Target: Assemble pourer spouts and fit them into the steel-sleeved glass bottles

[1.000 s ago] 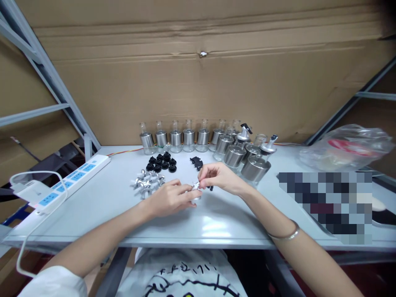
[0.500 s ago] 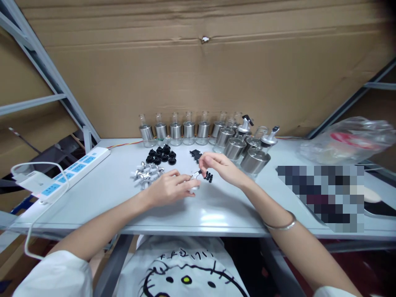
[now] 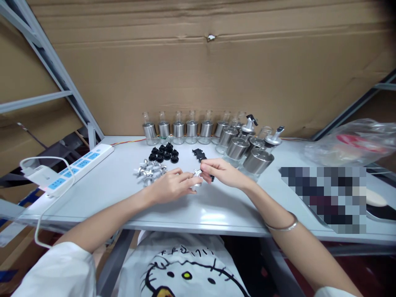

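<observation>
My left hand [image 3: 173,186] holds a silver-grey bottle pourer [image 3: 197,175] between thumb and fingers, just above the table. The fingertips of my right hand [image 3: 218,171] are pinched together at the pourer's upper end; whatever small part they grip is hidden. Left of my left hand lies a pile of similar silver pourers [image 3: 149,171]. Behind that pile is a cluster of black stoppers [image 3: 163,152]. Several black flap pieces [image 3: 199,154] lie beyond my right fingers. Tiny black parts [image 3: 212,178] are mostly covered by that hand.
Glass bottles with steel sleeves [image 3: 192,128] line the back; two at the right carry pourers [image 3: 273,138]. A white power strip [image 3: 82,169] with a plugged charger lies at left. At right are a clear plastic bag [image 3: 352,140] and a blurred-out area. Cardboard [image 3: 198,74] stands behind.
My right fingers have come down and closed against the pourer, now covering most of the tiny black parts. My left hand keeps its hold. The whole view has shifted slightly.
</observation>
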The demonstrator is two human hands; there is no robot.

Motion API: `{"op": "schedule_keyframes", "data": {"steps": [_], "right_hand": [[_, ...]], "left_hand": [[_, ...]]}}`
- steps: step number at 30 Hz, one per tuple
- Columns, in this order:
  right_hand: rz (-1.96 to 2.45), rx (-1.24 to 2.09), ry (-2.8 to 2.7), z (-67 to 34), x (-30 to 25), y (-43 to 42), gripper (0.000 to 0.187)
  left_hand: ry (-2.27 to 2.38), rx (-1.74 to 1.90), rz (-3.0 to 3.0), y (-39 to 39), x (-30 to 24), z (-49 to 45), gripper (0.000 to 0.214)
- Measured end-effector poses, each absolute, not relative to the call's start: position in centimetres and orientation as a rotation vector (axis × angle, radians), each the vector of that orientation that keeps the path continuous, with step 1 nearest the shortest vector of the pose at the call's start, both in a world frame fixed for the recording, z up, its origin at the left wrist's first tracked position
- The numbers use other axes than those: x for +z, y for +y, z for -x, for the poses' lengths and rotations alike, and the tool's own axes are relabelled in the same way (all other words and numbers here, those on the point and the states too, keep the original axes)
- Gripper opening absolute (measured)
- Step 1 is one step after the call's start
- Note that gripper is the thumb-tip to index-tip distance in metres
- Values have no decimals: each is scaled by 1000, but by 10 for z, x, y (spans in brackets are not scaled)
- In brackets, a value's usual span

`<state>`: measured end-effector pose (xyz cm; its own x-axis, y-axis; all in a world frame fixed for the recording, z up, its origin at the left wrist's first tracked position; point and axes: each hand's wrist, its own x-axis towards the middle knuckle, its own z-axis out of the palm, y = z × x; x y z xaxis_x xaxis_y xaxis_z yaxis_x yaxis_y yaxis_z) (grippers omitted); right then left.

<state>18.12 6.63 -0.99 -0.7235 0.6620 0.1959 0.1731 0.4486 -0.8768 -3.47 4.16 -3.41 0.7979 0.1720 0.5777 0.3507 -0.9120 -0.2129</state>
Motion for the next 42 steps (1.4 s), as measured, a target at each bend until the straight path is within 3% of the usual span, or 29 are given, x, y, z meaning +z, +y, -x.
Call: {"op": "schedule_keyframes", "data": {"steps": [4, 18, 27, 42], "right_hand": [[739, 1307, -2100, -179, -10, 64, 56], [575, 1473, -2102, -189, -3, 68, 37], [650, 1499, -2111, -185, -5, 66, 38], [774, 1365, -2316, -185, -1, 64, 51]], "left_hand": [[-402, -809, 2688, 41, -35, 35, 25], [-398, -852, 2697, 42, -35, 35, 25], [-455, -788, 2771, 41, -36, 37, 33], [-424, -776, 2749, 39, -37, 35, 27]]}}
